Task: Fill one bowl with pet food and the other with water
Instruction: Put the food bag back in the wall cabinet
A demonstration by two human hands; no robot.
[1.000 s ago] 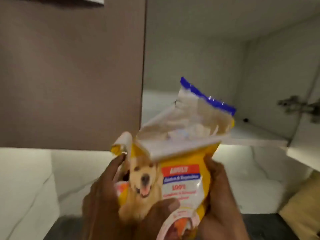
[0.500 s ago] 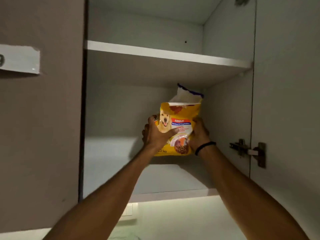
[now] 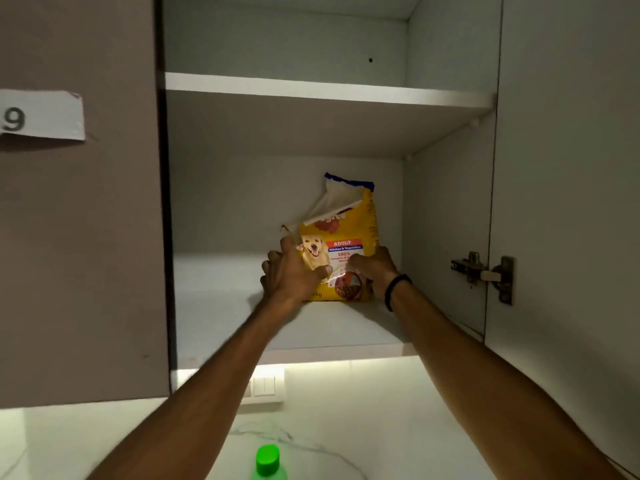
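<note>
Both my arms reach up into an open wall cupboard. The pet food bag (image 3: 341,251) stands upright on the lower shelf (image 3: 221,306), toward the right side and near the back wall, its bottom edge down on the shelf board. It is yellow, with a puppy on the front and a blue strip along the top. The top is torn open, and a white flap hangs folded over to the left.

My left grip (image 3: 292,271) holds the bag's left edge, thumb laid across the front just under the puppy, the other fingers wrapped round the side. My right grip (image 3: 375,268) holds the lower right part of the bag, fingers curled over the front by the picture of the kibble. A dark wristband (image 3: 394,289) sits on that wrist.

Above the bag runs the upper shelf (image 3: 329,91). To the left is a closed brown door (image 3: 86,237) with a paper label (image 3: 41,116) showing a 9. To the right, the cupboard's own door (image 3: 568,202) is swung open on a metal hinge (image 3: 485,275).

Below the cupboard, a lit strip shines on a white marbled wall (image 3: 381,427) with a switch plate (image 3: 266,386). At the bottom edge of the view is the bright green cap of a bottle (image 3: 267,460).
</note>
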